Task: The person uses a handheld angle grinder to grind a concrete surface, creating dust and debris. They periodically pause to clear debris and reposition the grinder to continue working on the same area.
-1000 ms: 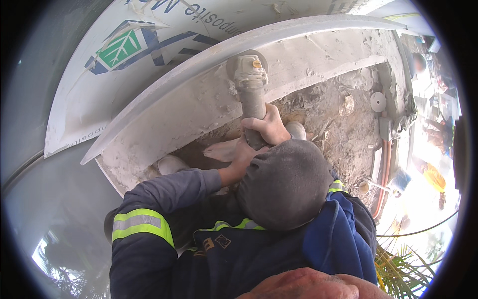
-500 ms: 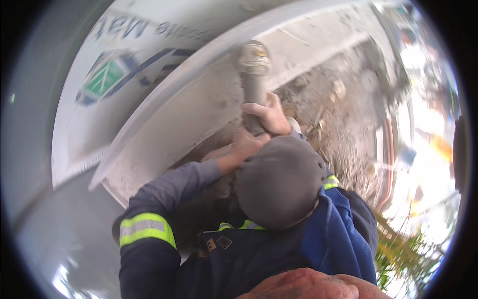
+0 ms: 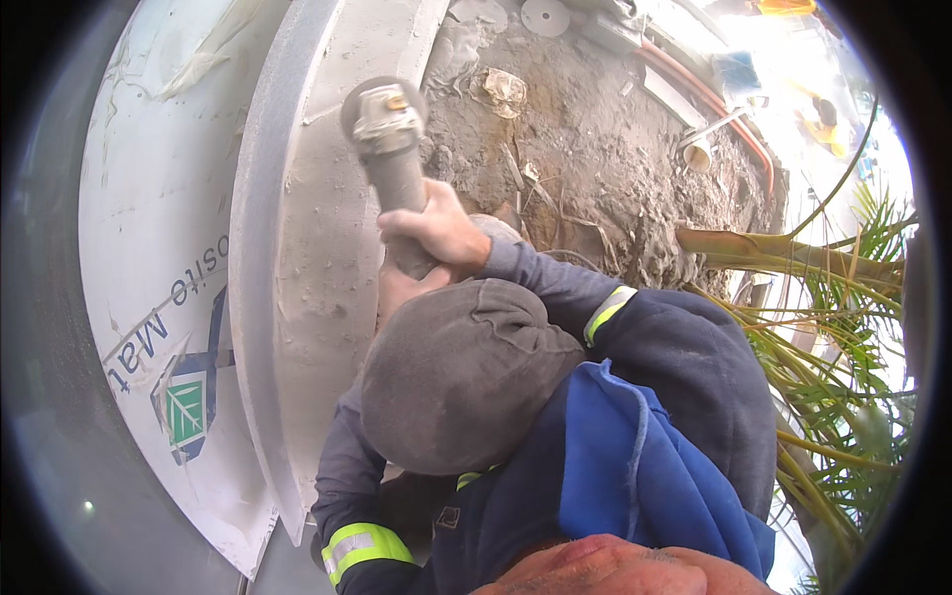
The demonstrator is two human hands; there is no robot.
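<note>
An angle grinder (image 3: 400, 180), grey with dust, is held in both my hands. My right hand (image 3: 441, 230) wraps round the middle of its body. Lower on the body my left hand (image 3: 402, 294) grips its rear end, partly hidden by a rounded grey cloth shape (image 3: 461, 372). The grinder's round disc (image 3: 357, 107) shows round its head, blurred. It lies over a long pale, rough concrete face (image 3: 327, 218); whether it touches cannot be told. My sleeves are dark blue with reflective bands.
Left of the concrete stands a white printed board (image 3: 149, 288) with a green leaf mark. To the right lies rough dirt (image 3: 585, 129) with a pale loose disc (image 3: 544, 15), a white pipe (image 3: 697, 155) and an orange-red pipe (image 3: 714, 104). Palm stems (image 3: 793, 250) reach in at right.
The view has turned, so the concrete edge now runs nearly upright. The grinder and both hands appear farther left in view, and the grip stays the same. More dirt and palm show at right.
</note>
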